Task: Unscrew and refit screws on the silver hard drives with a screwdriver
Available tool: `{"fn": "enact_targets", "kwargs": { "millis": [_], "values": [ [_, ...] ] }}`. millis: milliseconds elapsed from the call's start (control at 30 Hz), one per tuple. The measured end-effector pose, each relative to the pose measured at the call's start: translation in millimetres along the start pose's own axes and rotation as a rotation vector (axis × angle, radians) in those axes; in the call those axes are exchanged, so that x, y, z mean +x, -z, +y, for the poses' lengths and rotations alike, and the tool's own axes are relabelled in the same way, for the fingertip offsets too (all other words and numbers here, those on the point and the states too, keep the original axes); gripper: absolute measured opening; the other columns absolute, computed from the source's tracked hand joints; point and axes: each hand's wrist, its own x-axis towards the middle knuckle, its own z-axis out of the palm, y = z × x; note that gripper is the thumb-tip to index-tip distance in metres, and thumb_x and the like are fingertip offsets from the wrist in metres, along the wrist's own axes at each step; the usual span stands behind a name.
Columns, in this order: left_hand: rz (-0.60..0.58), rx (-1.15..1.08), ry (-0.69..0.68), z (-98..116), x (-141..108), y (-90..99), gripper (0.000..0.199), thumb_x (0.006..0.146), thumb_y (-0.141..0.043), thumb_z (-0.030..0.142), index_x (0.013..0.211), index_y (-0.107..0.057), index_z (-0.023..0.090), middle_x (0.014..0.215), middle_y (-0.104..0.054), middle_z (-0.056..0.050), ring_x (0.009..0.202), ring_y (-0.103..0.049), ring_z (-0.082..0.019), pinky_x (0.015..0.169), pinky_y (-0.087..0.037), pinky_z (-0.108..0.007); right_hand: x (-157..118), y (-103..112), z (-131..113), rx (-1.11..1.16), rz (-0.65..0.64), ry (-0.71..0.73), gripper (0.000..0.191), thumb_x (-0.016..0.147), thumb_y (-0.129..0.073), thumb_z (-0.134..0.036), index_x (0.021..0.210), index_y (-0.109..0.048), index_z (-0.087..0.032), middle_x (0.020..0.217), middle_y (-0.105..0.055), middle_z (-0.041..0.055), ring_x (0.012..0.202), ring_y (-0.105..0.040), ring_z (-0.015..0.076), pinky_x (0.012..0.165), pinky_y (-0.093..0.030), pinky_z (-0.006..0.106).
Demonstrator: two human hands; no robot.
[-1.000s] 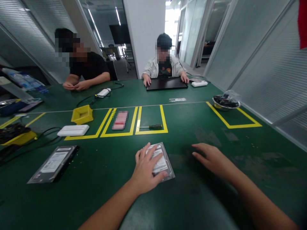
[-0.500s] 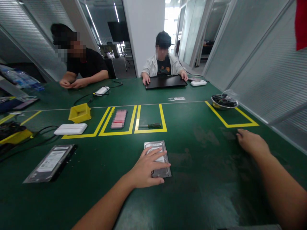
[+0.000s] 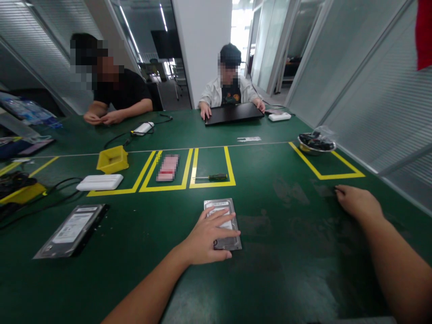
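Note:
My left hand (image 3: 212,236) lies with fingers spread over a silver hard drive (image 3: 229,243) on the green table (image 3: 270,279), covering part of its label. Over the table at the right, my right hand (image 3: 354,198) is closed, fingers curled down near the yellow tape corner; something small and dark shows at its fingertips, too small to name. A screwdriver (image 3: 218,177) lies inside a taped square beyond the drive. Another hard drive (image 3: 72,229) rests at the left.
Around the taped outlines are a yellow bin (image 3: 113,159), a white power strip (image 3: 99,182), a pinkish blurred item (image 3: 168,168) and a metal bowl (image 3: 316,145) of dark parts. Two people sit across, one holding a black panel (image 3: 234,114). Cables run at the left.
My right hand has shifted slightly right and toward me. The black panel across the table has tilted up a little. My left hand stays on the drive.

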Motion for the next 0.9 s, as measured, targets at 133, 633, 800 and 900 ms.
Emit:
{"fn": "enact_targets", "kwargs": {
  "millis": [133, 633, 800, 900],
  "values": [
    [-0.017, -0.004, -0.003, -2.2, 0.7, -0.5, 0.057, 0.077, -0.071, 0.055, 0.13, -0.059, 0.04, 0.156, -0.038, -0.001, 0.143, -0.033, -0.035, 0.116, -0.012, -0.058, 7.9, -3.4, 8.5, -0.026, -0.074, -0.116, 0.041, 0.095, -0.043, -0.03, 0.117, -0.071, -0.011, 0.119, -0.069, 0.0185, 0.1, -0.066, 0.0288, 0.079, -0.046, 0.035],
    [0.022, -0.009, -0.009, -1.8, -1.0, -4.4, 0.056, 0.076, -0.071, 0.055, 0.129, -0.06, 0.04, 0.155, -0.04, -0.001, 0.142, -0.036, -0.034, 0.116, -0.013, -0.057, 13.4, 1.6, 19.0, -0.036, -0.236, -0.33, 0.039, 0.093, -0.046, -0.035, 0.12, -0.07, -0.019, 0.124, -0.065, 0.0181, 0.105, -0.061, 0.0323, 0.068, -0.045, 0.038],
    [0.016, 0.001, -0.003, -2.0, -1.7, -4.7, 0.056, 0.076, -0.071, 0.056, 0.129, -0.06, 0.041, 0.155, -0.039, 0.0, 0.142, -0.035, -0.034, 0.115, -0.013, -0.058, 11.5, 7.0, 12.8, -0.065, -0.264, -0.338, 0.039, 0.095, -0.042, -0.034, 0.119, -0.07, -0.023, 0.127, -0.063, 0.0168, 0.106, -0.06, 0.0338, 0.067, -0.042, 0.039],
    [0.017, 0.005, -0.002, -1.8, -1.9, -4.9, 0.056, 0.076, -0.071, 0.056, 0.13, -0.06, 0.041, 0.155, -0.039, 0.0, 0.142, -0.034, -0.034, 0.115, -0.013, -0.057, 11.9, 10.1, 11.3, -0.087, -0.277, -0.311, 0.037, 0.095, -0.042, -0.033, 0.117, -0.07, -0.023, 0.125, -0.063, 0.0188, 0.104, -0.061, 0.0327, 0.067, -0.041, 0.038]
  ]
}}
